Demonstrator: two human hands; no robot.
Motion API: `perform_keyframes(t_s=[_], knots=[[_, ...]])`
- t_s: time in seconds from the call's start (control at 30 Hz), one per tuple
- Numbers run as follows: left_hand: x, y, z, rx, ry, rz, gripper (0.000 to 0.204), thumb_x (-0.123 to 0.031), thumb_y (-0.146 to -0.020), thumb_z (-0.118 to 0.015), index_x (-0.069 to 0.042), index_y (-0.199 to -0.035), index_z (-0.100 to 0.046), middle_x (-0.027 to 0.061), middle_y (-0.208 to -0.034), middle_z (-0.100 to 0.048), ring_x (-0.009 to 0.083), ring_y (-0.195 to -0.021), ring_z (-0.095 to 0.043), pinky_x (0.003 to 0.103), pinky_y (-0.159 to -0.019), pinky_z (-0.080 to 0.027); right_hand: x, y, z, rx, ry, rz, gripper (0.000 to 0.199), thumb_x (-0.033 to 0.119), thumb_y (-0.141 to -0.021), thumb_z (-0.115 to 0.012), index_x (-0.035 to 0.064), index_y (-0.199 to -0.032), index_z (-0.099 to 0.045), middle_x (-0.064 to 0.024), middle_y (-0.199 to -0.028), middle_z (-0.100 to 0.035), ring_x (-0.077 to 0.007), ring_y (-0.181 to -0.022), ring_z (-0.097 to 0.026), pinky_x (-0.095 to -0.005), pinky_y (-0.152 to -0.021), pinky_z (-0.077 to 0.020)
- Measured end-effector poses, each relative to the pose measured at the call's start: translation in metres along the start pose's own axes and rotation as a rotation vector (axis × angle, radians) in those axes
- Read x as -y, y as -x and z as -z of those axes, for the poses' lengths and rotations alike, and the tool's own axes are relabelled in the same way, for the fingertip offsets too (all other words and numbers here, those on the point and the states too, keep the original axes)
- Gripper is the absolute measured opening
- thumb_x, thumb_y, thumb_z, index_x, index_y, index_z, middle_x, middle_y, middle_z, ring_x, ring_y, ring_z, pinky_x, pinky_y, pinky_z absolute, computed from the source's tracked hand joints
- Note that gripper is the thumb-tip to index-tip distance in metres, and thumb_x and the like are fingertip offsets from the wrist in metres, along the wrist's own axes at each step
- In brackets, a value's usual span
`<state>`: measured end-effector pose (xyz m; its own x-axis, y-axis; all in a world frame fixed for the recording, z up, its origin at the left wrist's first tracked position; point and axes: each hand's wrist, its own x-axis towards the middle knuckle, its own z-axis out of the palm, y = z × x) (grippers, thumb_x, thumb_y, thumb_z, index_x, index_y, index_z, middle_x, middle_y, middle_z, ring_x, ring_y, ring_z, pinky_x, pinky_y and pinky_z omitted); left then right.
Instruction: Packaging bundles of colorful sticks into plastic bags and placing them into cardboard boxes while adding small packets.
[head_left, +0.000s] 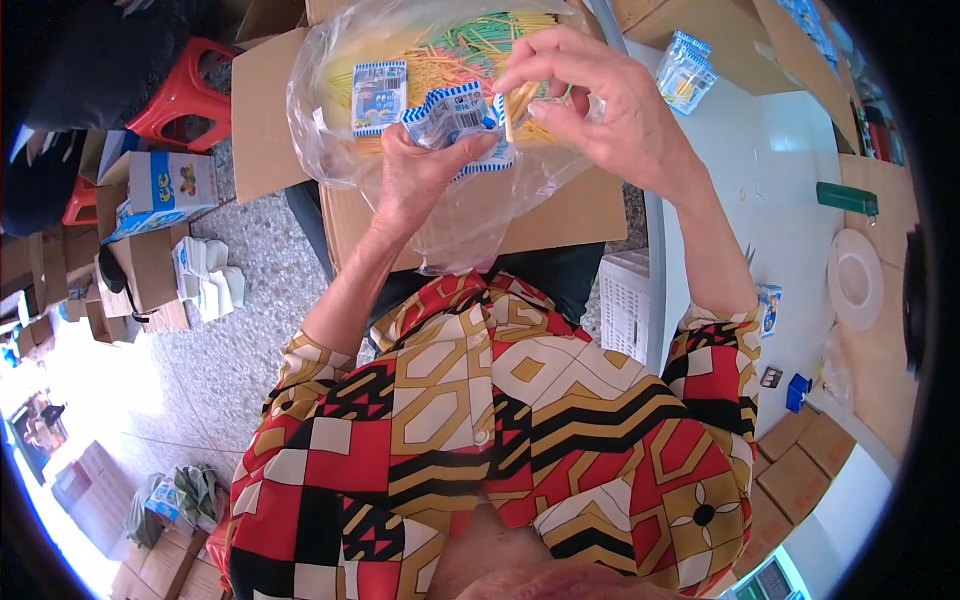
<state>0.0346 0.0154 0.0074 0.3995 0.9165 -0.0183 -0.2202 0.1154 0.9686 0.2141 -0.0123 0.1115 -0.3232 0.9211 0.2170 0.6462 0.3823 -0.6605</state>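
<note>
My left hand [418, 182] is closed on a small blue-and-white plastic packet [448, 112], with the thumb pressed along its lower edge. Just to the right, my right hand [625, 120] pinches a small bunch of pale yellow sticks [517, 108] at the packet's right end. How far the sticks sit inside the packet, I cannot tell. Both hands are above a large clear plastic bag [308, 110] full of thin coloured sticks [455, 55], yellow, green and pink. On the sticks lies another blue-and-white packet [379, 98]. Part of a further packet shows beneath my left hand.
The bag rests in an open cardboard box [265, 125] before me. To the right, a white table [710, 150] bears packets of sticks [686, 75], a green object [846, 199] and a small blue object [797, 392]. Red stools [185, 100] and cartons [170, 190] stand at left.
</note>
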Motion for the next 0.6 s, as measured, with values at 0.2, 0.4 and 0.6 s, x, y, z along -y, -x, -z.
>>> perform_keyframes(t_s=[0.2,0.4,0.6], knots=[[0.0012,0.0003,0.0023,0.008,-0.073,0.013,0.026,-0.003,-0.073,-0.068,0.0,-0.098,-0.062,0.0023,-0.084,-0.064,0.0074,-0.074,-0.059,0.023,-0.069,-0.051,-0.0016,0.0068,-0.011,-0.063,0.147,0.229,0.03,-0.003,-0.068,-0.06,0.0105,-0.095,-0.063,-0.0022,-0.107,-0.051,-0.0172,-0.086,-0.054,-0.0289,-0.072,-0.0453],[0.0031,0.0004,0.0037,-0.016,-0.023,-0.006,0.029,-0.003,-0.073,-0.069,0.0,-0.1,-0.061,0.0024,-0.086,-0.063,0.0082,-0.075,-0.058,0.024,-0.068,-0.051,0.0012,0.0052,-0.0113,-0.018,0.08,0.225,0.024,-0.004,-0.067,-0.061,0.0084,-0.087,-0.063,-0.0033,-0.107,-0.052,-0.0177,-0.091,-0.053,-0.0293,-0.075,-0.0454],[0.0027,-0.0007,0.006,-0.003,0.002,0.031,0.033,-0.002,-0.071,-0.072,-0.004,-0.101,-0.059,0.0005,-0.091,-0.062,0.0093,-0.08,-0.059,0.026,-0.071,-0.052,-0.002,0.0038,-0.0112,-0.048,0.113,0.276,0.023,-0.004,-0.069,-0.06,0.0072,-0.088,-0.062,-0.005,-0.113,-0.051,-0.0197,-0.099,-0.053,-0.0297,-0.082,-0.0457]])
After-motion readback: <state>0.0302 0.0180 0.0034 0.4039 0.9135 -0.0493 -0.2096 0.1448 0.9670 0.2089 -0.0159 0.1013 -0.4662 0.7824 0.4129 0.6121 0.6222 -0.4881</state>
